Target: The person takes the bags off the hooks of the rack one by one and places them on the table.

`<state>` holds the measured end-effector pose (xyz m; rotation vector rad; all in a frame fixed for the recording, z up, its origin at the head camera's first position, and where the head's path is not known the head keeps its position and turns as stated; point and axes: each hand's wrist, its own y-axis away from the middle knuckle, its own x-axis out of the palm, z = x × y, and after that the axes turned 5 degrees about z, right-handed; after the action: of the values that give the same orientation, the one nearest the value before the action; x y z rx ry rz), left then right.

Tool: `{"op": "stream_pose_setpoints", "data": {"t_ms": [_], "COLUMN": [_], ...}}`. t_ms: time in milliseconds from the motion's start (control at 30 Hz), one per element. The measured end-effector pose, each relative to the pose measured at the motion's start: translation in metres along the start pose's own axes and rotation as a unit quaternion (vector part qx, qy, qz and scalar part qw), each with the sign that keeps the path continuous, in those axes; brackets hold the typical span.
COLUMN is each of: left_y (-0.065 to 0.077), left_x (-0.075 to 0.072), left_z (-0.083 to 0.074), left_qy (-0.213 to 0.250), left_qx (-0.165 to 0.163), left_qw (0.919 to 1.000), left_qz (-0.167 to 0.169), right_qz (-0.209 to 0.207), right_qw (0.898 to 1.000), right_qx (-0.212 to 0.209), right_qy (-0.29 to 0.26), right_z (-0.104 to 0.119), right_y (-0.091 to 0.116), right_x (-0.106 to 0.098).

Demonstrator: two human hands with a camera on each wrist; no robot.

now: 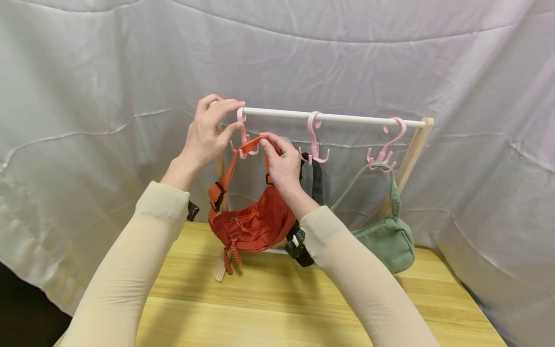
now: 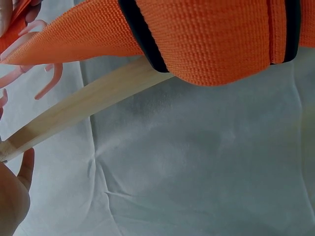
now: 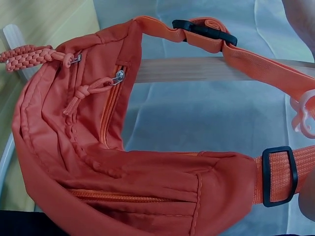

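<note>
Between thumb and fingers, my right hand [image 1: 282, 161] pinches the orange strap [image 1: 228, 168] of a red-orange waist bag [image 1: 260, 219], which hangs below with its zips and braided pulls showing. The strap's top lies at the prongs of the left pink hook [image 1: 244, 132]. My left hand [image 1: 208, 130] holds that hook's upper part at the rod's left end, index finger above and thumb below. In the left wrist view, the strap [image 2: 211, 39] fills the top beside the prongs. In the right wrist view, the bag [image 3: 93, 142] and its black buckle [image 3: 204, 32] show closely.
A white rod [image 1: 355, 117] on a wooden frame [image 1: 409, 164] carries a middle pink hook [image 1: 313, 137] and a right one [image 1: 383, 154]. A green bag [image 1: 386, 243] hangs at right. A dark grey strap [image 1: 318, 180] hangs mid-rack. The wooden table [image 1: 225, 315] lies below; grey cloth [image 1: 277, 58] hangs behind.
</note>
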<state>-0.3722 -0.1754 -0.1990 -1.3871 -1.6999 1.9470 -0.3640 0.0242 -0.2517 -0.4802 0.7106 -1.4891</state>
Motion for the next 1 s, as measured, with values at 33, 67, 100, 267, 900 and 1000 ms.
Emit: {"op": "stream_pose_setpoints", "data": {"t_ms": [33, 67, 100, 267, 900, 1000], "left_y": [0.0002, 0.0005, 0.0007, 0.0003, -0.0003, -0.0006], "left_x": [0.0002, 0.0006, 0.0008, 0.0013, 0.0013, 0.001], "left_z": [-0.0002, -0.0003, -0.0003, -0.0005, -0.0003, -0.0001], "left_qy": [0.001, 0.001, 0.002, 0.004, 0.006, 0.006], "left_qx": [0.0, 0.0, 0.001, 0.002, 0.013, 0.013], "left_qw": [1.0, 1.0, 1.0, 1.0, 0.9998, 0.9998], "left_qz": [0.0, -0.001, -0.003, -0.007, -0.011, -0.011], "right_qz": [0.0, 0.0, 0.0, -0.002, -0.018, -0.019], "right_qw": [1.0, 1.0, 1.0, 1.0, 1.0, 0.999], "right_qx": [0.0, 0.0, -0.001, -0.004, -0.022, -0.021], "right_qy": [-0.001, -0.001, -0.001, -0.007, 0.012, 0.014], "right_z": [0.0001, 0.0004, 0.0007, 0.0021, 0.0045, 0.005], "right_y": [0.0, 0.0001, 0.0001, -0.0001, -0.0031, -0.0026], "right_x": [-0.0001, -0.0002, -0.0002, -0.0006, 0.0, 0.0002]}}
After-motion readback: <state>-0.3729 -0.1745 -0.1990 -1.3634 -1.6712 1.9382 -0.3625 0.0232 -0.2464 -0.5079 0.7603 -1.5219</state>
